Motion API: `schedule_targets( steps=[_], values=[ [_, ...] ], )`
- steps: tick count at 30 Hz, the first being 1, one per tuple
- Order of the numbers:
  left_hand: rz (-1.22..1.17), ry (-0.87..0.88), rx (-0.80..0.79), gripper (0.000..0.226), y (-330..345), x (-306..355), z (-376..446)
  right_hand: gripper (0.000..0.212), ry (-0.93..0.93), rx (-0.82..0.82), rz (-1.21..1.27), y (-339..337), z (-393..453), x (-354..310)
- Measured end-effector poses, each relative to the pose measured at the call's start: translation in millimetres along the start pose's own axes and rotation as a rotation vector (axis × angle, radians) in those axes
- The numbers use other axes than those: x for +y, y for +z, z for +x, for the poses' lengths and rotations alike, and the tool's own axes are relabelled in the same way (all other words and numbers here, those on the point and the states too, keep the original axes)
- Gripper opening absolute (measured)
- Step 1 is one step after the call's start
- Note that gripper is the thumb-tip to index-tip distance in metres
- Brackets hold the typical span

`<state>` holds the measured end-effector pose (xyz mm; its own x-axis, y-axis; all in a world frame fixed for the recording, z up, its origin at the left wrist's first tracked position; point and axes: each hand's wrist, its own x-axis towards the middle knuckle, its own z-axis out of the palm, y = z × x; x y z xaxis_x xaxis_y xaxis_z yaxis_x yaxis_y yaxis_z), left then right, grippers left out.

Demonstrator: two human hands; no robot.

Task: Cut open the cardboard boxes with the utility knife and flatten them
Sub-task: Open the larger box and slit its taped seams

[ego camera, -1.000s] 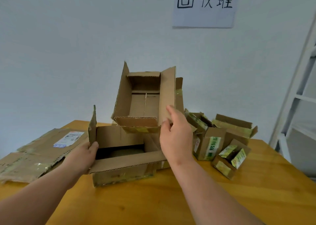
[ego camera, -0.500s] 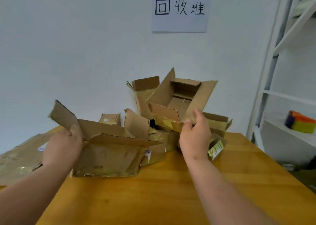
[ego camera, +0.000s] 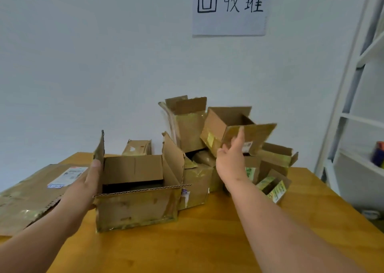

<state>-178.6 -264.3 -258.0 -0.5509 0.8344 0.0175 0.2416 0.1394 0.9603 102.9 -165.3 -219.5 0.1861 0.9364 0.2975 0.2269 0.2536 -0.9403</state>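
An open brown cardboard box (ego camera: 135,208) with taped sides stands on the wooden table (ego camera: 187,247) in front of me, flaps up. My left hand (ego camera: 85,185) lies flat against its outer left wall, with one fingertip up on the left flap. My right hand (ego camera: 230,160) reaches up with straight fingers and touches the flap of a smaller open box (ego camera: 220,127), which lies tilted on top of the pile of boxes (ego camera: 199,177). No utility knife is in view.
Flattened cardboard with a white label (ego camera: 31,191) lies at the left of the table. Small boxes with green labels (ego camera: 274,187) sit right of the pile. A white shelf unit (ego camera: 357,110) stands at the right, and a paper sign (ego camera: 229,8) hangs on the wall.
The near box is upright again with my left hand flat on its side. The smaller box has gone right onto the pile, and my right hand has opened against its flap.
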Motion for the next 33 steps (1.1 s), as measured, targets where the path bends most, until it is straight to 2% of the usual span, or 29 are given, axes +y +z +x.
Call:
schedule_targets(
  steps=[2,4,8,10,11,14,17,19,22,26,29,33],
  values=[
    [-0.035,-0.014,0.009,0.102,-1.9,-4.7,7.3,0.089,0.072,-0.064,-0.037,3.4,9.8,10.7],
    [-0.075,-0.032,0.002,0.095,-2.1,-10.1,13.2,0.085,0.097,-0.103,-0.136,4.1,13.2,20.9],
    [-0.167,-0.053,-0.066,0.055,-4.8,-27.4,18.2,0.075,0.036,-0.028,-0.368,7.1,8.0,32.9],
    [-0.133,-0.045,-0.069,0.03,-8.7,-35.3,22.6,0.066,0.036,0.043,-0.424,8.5,3.5,37.5],
    [-0.114,-0.043,-0.073,0.026,-11.7,-40.0,26.2,0.061,0.033,0.048,-0.449,9.1,0.4,40.5],
    [-0.07,-0.02,-0.112,0.042,-16.5,-47.2,28.7,0.052,-0.012,-0.08,-0.548,13.2,-17.0,50.3],
    [-0.082,-0.01,-0.125,0.044,-18.0,-47.6,24.3,0.049,-0.108,-0.289,-0.621,23.7,-42.5,57.8],
    [-0.099,-0.037,-0.11,0.04,-16.4,-47.1,20.6,0.058,-0.121,-0.454,-0.599,32.6,-59.5,60.5],
    [-0.089,-0.08,-0.084,0.04,-12.4,-44.3,11.0,0.078,-0.001,-0.651,-0.528,46.5,-77.5,60.0],
    [-0.057,-0.09,-0.066,0.04,-15.8,-36.4,-9.3,0.091,0.041,-0.725,-0.459,59.2,-92.4,54.5],
    [0.038,-0.041,-0.124,0.063,-22.9,-28.1,-23.3,0.094,0.145,-0.732,-0.272,61.5,-100.0,48.2],
    [0.166,-0.033,-0.259,0.114,-25.7,-17.3,-42.1,0.127,0.314,-0.783,0.052,62.8,-114.2,42.8]
  ],
)
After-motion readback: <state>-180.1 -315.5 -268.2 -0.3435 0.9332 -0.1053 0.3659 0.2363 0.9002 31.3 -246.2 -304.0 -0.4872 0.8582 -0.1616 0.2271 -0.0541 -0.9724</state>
